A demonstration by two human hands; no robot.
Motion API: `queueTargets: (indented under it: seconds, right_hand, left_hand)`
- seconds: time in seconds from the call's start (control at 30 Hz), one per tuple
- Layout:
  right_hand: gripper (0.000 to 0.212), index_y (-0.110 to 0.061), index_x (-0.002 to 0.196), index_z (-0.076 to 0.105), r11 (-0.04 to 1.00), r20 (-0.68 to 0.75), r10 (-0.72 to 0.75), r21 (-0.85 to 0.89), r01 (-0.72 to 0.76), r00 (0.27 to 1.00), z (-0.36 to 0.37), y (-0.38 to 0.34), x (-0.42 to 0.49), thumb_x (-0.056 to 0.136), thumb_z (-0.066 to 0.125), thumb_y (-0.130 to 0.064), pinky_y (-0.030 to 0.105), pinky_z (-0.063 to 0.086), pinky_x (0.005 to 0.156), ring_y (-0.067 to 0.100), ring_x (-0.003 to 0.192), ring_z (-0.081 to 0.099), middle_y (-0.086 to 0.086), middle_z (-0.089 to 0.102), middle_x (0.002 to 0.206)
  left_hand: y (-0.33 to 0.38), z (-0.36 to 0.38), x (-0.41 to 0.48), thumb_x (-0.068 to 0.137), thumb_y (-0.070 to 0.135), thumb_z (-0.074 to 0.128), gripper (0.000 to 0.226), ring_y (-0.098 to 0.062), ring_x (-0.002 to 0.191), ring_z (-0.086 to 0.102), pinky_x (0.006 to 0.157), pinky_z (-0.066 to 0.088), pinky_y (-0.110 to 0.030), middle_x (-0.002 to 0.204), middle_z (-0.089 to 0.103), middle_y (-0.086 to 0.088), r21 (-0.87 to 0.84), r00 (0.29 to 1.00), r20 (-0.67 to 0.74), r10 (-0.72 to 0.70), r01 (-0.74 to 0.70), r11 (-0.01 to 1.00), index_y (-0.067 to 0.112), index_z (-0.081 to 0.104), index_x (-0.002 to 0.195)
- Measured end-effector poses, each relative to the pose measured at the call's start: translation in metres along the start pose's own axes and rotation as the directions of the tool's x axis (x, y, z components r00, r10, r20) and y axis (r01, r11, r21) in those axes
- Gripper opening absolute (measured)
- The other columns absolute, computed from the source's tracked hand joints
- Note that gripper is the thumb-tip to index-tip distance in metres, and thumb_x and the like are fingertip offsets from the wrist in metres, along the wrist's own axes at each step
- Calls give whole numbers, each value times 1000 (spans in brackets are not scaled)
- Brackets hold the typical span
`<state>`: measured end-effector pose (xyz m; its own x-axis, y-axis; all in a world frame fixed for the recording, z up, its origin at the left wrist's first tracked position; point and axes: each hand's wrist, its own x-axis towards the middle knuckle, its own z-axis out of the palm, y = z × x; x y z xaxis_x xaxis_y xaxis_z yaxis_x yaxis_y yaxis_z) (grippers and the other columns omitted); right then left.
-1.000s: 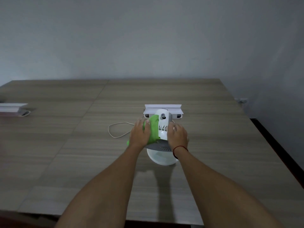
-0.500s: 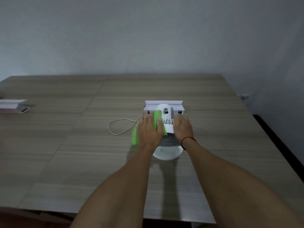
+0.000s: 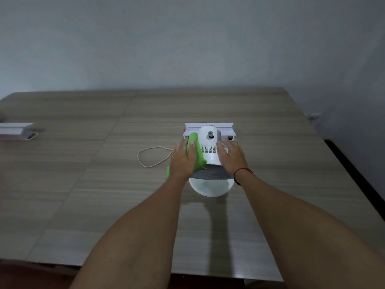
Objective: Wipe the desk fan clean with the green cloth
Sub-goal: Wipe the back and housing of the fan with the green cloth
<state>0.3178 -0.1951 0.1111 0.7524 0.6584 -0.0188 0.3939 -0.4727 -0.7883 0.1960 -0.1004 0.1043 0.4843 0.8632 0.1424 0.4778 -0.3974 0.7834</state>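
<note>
A white desk fan (image 3: 209, 142) stands in the middle of the wooden table (image 3: 104, 184), seen from above and behind, with a grey grille ring and a white front dome toward me. My left hand (image 3: 183, 159) presses the green cloth (image 3: 196, 155) flat against the left side of the fan's motor housing. The cloth hangs out below my palm. On the housing's right side rests my right hand (image 3: 231, 157), fingers spread, steadying the fan. A red string circles that wrist.
The fan's white cord (image 3: 150, 157) loops on the table to the left of my left hand. A white block (image 3: 209, 127) lies right behind the fan. Another white object (image 3: 15, 130) sits at the far left edge. A wall rises behind the table.
My left hand has slid the cloth forward along the fan's left side, from near the grille toward the rear of the housing. My right hand has also shifted forward on the right side.
</note>
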Motion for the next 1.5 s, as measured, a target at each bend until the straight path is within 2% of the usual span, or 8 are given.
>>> queueTargets:
  seconds: [0.17, 0.47, 0.6, 0.77, 1.0, 1.13, 1.3, 1.5]
  right_hand:
    - [84, -18, 132, 52, 999, 35, -21, -24, 21, 999, -4, 2, 0, 75, 18, -68, 49, 37, 109, 31, 130, 44, 9, 50, 141]
    - [67, -13, 109, 59, 998, 37, -36, -41, 37, 999, -8, -2, -2, 81, 20, -60, 50, 47, 96, 32, 109, 55, 11, 61, 116]
    - [68, -11, 119, 57, 1000, 14, 6, -16, -5, 1000, -13, -10, -2, 82, 24, -58, 47, 42, 102, 39, 119, 51, 18, 57, 125]
    - [52, -7, 130, 51, 999, 19, 40, -6, -40, 999, -15, -10, -4, 95, 33, -41, 43, 37, 106, 37, 127, 45, 19, 50, 139]
    - [55, -10, 109, 60, 1000, 28, 28, 10, -28, 999, -14, -13, -7, 87, 29, -50, 42, 46, 95, 35, 108, 56, 17, 64, 113]
    - [44, -10, 109, 61, 1000, 30, 27, 13, -27, 999, -15, -12, -4, 95, 35, -42, 39, 45, 92, 34, 107, 57, 16, 64, 112]
    - [34, -12, 95, 60, 999, 59, -6, 38, 4, 998, -18, -3, 3, 93, 37, -37, 30, 40, 78, 26, 94, 56, 9, 63, 100]
    - [40, -14, 107, 66, 997, 45, -68, 36, 66, 997, -23, 3, 9, 92, 37, -35, 28, 39, 79, 22, 94, 56, 6, 64, 103]
  left_hand:
    - [-6, -3, 5, 99, 43, 26, 53, -30, 105, 59, 96, 45, -41, 111, 65, -16, -192, 985, 47, -165, 171, 966, 6, 62, 109]
    - [-25, 0, 8, 92, 62, 23, 71, -33, 115, 58, 106, 43, -46, 126, 62, -17, -383, 820, 231, -523, 571, 726, 10, 62, 123]
    - [-3, -1, 2, 99, 48, 21, 67, -36, 122, 53, 105, 39, -40, 131, 57, -22, -272, 868, 116, -484, 496, 825, -1, 56, 127]
    - [14, 8, -21, 93, 44, 25, 62, -39, 122, 50, 103, 40, -46, 129, 56, -23, -89, 973, -146, -177, 166, 982, 0, 49, 129]
    - [5, 3, -13, 91, 41, 27, 51, -33, 104, 54, 91, 42, -41, 108, 62, -16, -35, 990, -137, 24, -29, 999, 4, 56, 108]
    - [2, -4, -3, 96, 39, 32, 44, -32, 96, 55, 79, 36, -33, 99, 62, -16, -96, 998, -61, -2, -4, 995, 3, 58, 99]
    - [-4, -3, 8, 100, 37, 32, 47, -28, 102, 56, 88, 40, -34, 110, 63, -16, -274, 983, 25, -180, 180, 945, 2, 62, 107]
    - [-50, 19, 22, 80, 66, 36, 67, -30, 112, 63, 105, 45, -49, 116, 70, -10, -534, 860, 286, -423, 509, 675, 18, 70, 111]
